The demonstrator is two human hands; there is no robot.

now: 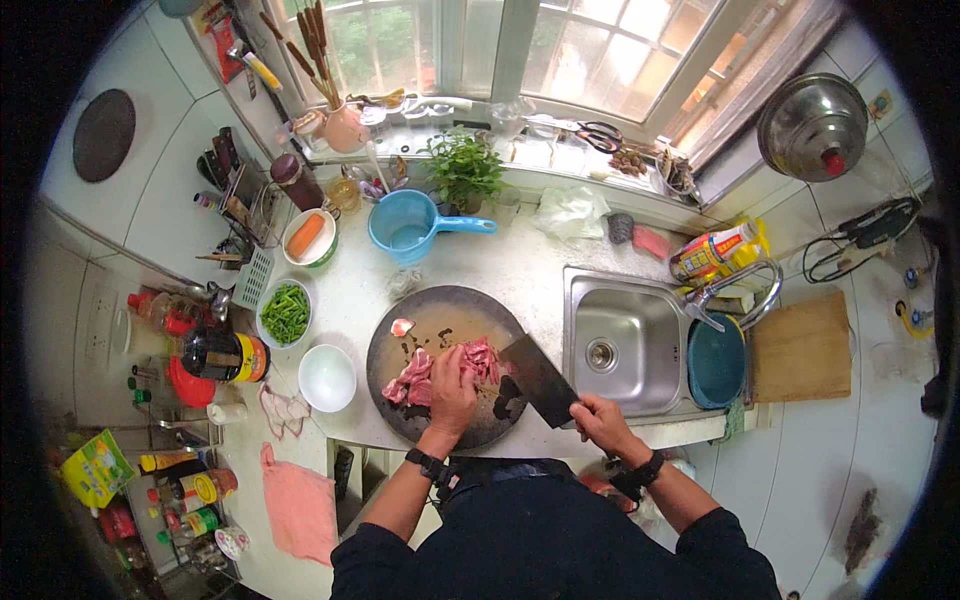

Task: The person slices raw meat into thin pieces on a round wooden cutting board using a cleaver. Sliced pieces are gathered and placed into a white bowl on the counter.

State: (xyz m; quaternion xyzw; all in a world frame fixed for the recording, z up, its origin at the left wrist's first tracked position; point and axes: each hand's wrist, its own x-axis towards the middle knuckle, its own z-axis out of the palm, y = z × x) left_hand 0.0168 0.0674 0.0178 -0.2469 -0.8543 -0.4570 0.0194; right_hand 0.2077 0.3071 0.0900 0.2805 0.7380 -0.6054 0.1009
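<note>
Raw red meat, partly cut into pieces, lies on a round dark-rimmed cutting board in front of me. My left hand presses down on the meat with bent fingers and hides part of it. Sliced strips lie just right of those fingers. My right hand grips the handle of a cleaver, whose broad dark blade slants over the board's right edge, its far end near the strips. A small pale-and-red scrap sits apart toward the back of the board.
Left of the board stand an empty white bowl, a bowl of cut green beans and a bowl with a carrot. Behind it is a blue dipper. A steel sink with a faucet lies to the right.
</note>
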